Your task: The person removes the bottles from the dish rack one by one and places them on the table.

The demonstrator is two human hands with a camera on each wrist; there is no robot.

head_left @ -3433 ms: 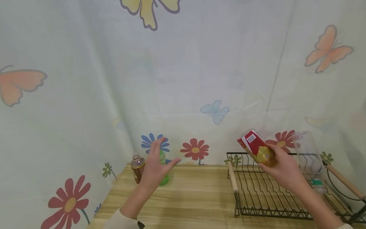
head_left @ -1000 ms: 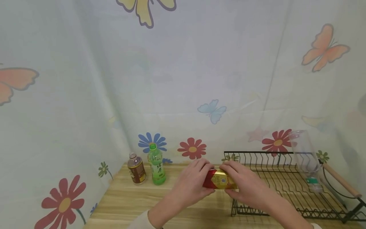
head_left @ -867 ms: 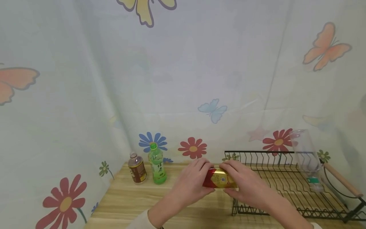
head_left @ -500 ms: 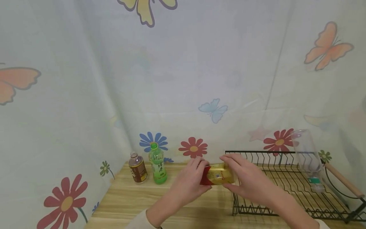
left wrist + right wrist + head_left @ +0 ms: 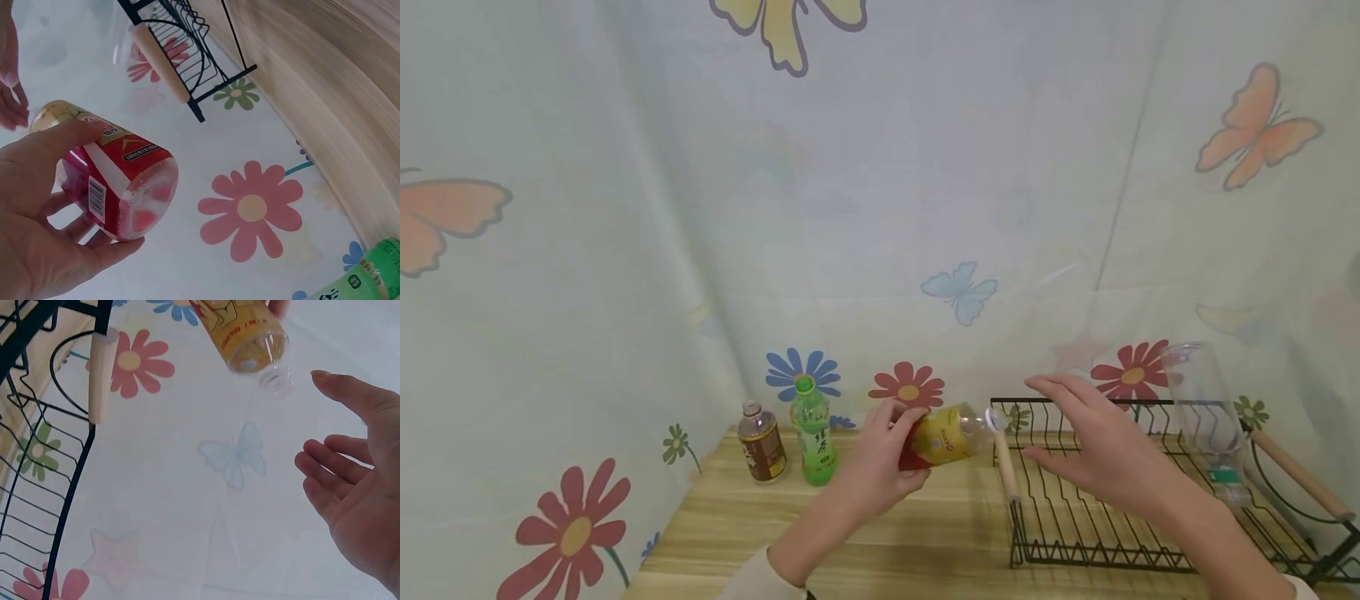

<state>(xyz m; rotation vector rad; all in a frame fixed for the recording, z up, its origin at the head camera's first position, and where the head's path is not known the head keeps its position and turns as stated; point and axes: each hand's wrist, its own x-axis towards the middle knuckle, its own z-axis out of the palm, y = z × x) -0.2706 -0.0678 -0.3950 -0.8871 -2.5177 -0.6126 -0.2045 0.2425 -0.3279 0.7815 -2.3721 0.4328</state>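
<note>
A clear plastic bottle (image 5: 942, 437) with a red and yellow label lies nearly sideways in the air, its neck pointing right. My left hand (image 5: 880, 454) grips it round the base end; in the left wrist view the thumb and fingers (image 5: 115, 253) curl about its red lower part. No cap shows on the neck in the right wrist view. To the right of the bottle, apart from it, my right hand (image 5: 1108, 450) hovers over the rack's left part with fingers spread and nothing in them.
A black wire dish rack (image 5: 1097, 554) with wooden handles stands at the right. A clear bottle (image 5: 1206, 408) is upside down in it. On the wooden table (image 5: 760, 533) at left stand a brown-labelled bottle (image 5: 762, 446) and a green bottle (image 5: 814, 433). A patterned curtain hangs behind.
The bottle went from my right hand into both hands; now my right hand has let go and moved right. My left hand has shifted slightly left with the bottle, uncovering its neck.
</note>
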